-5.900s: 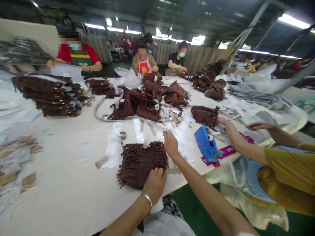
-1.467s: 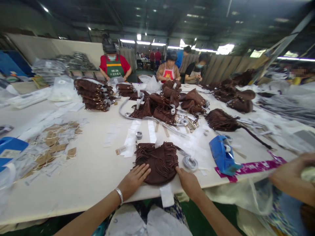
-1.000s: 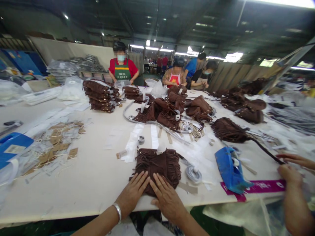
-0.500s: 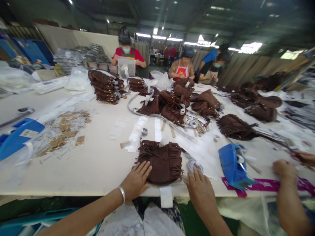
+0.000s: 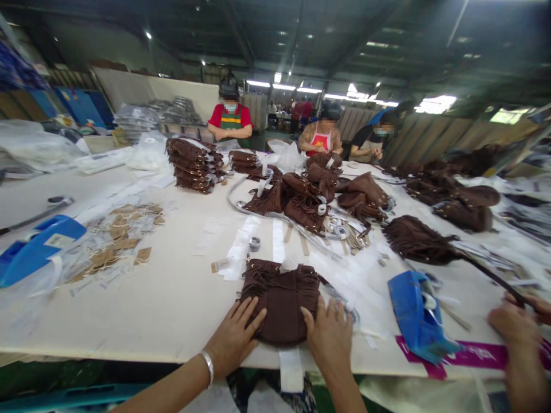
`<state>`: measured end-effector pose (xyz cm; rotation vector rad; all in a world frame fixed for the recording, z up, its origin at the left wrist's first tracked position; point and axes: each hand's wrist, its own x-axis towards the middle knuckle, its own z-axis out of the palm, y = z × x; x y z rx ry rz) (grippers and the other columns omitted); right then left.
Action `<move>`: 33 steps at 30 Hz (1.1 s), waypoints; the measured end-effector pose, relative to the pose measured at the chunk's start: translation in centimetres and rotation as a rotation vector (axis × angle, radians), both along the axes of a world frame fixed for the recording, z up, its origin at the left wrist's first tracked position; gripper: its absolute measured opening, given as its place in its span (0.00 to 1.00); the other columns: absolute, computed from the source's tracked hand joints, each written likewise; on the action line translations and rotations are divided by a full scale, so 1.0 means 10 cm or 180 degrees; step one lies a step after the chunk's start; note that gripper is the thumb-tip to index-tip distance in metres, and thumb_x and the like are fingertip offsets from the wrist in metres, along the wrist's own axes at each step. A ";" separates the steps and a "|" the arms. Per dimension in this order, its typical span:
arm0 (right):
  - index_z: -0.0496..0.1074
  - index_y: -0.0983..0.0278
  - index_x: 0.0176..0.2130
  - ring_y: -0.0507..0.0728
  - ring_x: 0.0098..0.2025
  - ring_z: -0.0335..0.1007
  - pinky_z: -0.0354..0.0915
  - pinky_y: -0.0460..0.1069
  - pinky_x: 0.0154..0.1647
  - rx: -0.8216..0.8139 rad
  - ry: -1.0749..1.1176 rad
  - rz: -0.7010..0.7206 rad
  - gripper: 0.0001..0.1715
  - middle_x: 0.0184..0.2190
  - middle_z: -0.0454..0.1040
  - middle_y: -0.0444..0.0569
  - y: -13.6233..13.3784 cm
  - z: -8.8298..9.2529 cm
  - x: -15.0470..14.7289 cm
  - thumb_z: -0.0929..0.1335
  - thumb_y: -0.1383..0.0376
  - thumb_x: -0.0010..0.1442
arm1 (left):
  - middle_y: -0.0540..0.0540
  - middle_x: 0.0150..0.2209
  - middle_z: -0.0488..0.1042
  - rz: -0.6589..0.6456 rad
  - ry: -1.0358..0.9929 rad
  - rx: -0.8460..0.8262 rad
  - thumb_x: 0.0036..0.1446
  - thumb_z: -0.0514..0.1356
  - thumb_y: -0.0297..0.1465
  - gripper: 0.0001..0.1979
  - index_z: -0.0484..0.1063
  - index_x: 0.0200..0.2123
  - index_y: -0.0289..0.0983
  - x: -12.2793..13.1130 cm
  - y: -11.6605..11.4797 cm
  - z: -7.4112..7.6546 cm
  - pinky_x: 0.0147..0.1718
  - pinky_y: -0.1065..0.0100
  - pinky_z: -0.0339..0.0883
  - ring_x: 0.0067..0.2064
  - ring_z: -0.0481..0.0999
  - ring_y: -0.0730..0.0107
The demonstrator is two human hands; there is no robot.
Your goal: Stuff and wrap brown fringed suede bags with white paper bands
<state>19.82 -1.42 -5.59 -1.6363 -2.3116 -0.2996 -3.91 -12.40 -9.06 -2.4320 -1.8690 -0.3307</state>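
Observation:
A dark brown fringed bag (image 5: 282, 307) lies flat before me near the table's front edge. My left hand (image 5: 236, 330) rests open on its left fringe, a silver bracelet on the wrist. On the right side of the bag, my right hand (image 5: 329, 335) is spread with the thumb on the bag and the fingers over the fringe. Beyond those fingers lies the bag's wrapped strap (image 5: 338, 292), partly hidden. A white paper strip (image 5: 291, 370) sticks out under the bag and hangs over the edge.
Blue tape dispensers stand right (image 5: 419, 312) and left (image 5: 41, 244). Brown tags (image 5: 123, 232) lie scattered left. A stack of brown bags (image 5: 193, 166) and a loose heap (image 5: 301, 192) sit further back. At right, a co-worker's hands (image 5: 516, 315) hold a strap. Several people stand opposite.
My right hand has moved left from the coiled strap onto the bag's right side. My left hand stays on the bag. The co-worker opposite has lowered the clear pouch.

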 end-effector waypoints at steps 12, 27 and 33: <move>0.70 0.62 0.50 0.61 0.49 0.67 0.64 0.56 0.48 -0.0258 0.0598 0.1294 0.17 0.47 0.73 0.54 -0.13 -0.24 -0.43 0.61 0.72 0.64 | 0.39 0.55 0.70 0.0215 -0.0259 0.0054 0.66 0.49 0.40 0.18 0.75 0.42 0.37 0.29 0.28 0.75 0.55 0.45 0.56 0.57 0.64 0.48; 0.66 0.62 0.55 0.63 0.53 0.64 0.63 0.59 0.52 -0.0008 0.0615 0.1377 0.25 0.52 0.70 0.55 -0.16 -0.49 -0.33 0.58 0.76 0.61 | 0.45 0.65 0.59 -0.0096 -0.0266 -0.0176 0.63 0.51 0.47 0.26 0.62 0.61 0.45 0.07 0.95 0.25 0.61 0.41 0.49 0.65 0.55 0.47; 0.65 0.63 0.56 0.62 0.54 0.64 0.62 0.58 0.54 -0.0101 0.0653 0.1358 0.26 0.53 0.69 0.55 -0.17 -0.50 -0.30 0.59 0.76 0.60 | 0.30 0.67 0.52 0.1998 -0.0404 0.0233 0.64 0.51 0.41 0.30 0.56 0.64 0.32 -0.29 0.73 0.19 0.54 0.35 0.56 0.66 0.52 0.35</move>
